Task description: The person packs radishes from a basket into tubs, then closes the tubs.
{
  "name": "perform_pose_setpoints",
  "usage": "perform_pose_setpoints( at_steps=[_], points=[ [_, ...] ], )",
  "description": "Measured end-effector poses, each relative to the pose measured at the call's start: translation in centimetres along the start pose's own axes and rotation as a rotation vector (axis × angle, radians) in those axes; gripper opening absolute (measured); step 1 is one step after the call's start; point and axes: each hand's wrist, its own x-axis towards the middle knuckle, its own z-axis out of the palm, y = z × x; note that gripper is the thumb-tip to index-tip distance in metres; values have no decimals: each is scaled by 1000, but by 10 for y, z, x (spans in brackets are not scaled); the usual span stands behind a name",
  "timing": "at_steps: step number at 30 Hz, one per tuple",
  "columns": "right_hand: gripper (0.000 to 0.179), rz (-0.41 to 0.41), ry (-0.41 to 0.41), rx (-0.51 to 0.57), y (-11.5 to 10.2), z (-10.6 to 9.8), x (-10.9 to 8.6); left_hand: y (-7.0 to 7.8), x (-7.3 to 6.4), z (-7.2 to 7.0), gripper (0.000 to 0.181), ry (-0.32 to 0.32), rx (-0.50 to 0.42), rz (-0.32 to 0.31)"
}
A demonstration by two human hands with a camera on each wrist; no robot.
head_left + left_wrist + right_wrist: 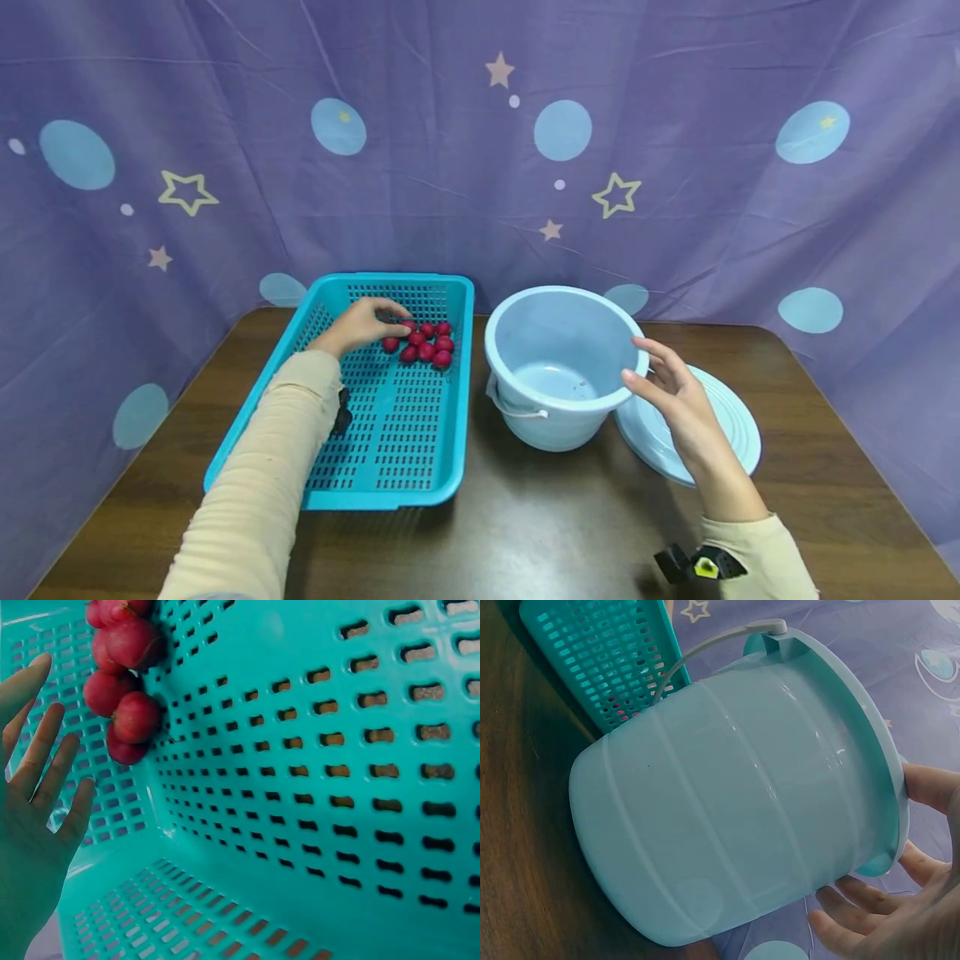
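Note:
Several round red radishes (pixel 426 352) lie clustered toward the far right of a turquoise perforated basket (pixel 463 400). My left hand (pixel 365 323) reaches over the basket's side, thumb and fingers beside the nearest radishes. In the left wrist view, the fingers of that hand (pixel 37 795) are extended and spread, with a gap to the radishes (pixel 135 716). On the right stands a light blue bucket (pixel 558 429); its inside holds only small dark specks. My right hand (pixel 678 400) grips the bucket's right rim, some fingers under it against the outer wall (pixel 735 802).
A light blue round lid (pixel 731 417) lies on the brown wooden table (pixel 555 533), partly behind the bucket and right hand. The bucket's pale handle (pixel 517 412) hangs down at its front left. A purple patterned curtain (pixel 435 167) rises behind the table.

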Motion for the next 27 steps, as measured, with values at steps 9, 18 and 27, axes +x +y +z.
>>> perform_pose_setpoints(
  at_steps=[9,18,27],
  points=[
    [61,-5,-4,-11,0,2,2,-21,1,3,31,17,0,-75],
    [61,-3,-7,-29,1,0,1,-29,2,8,29,24,63,-75],
    [60,-24,-21,15,2,-1,0,-31,4,12,33,10,105,-60]
  ],
)
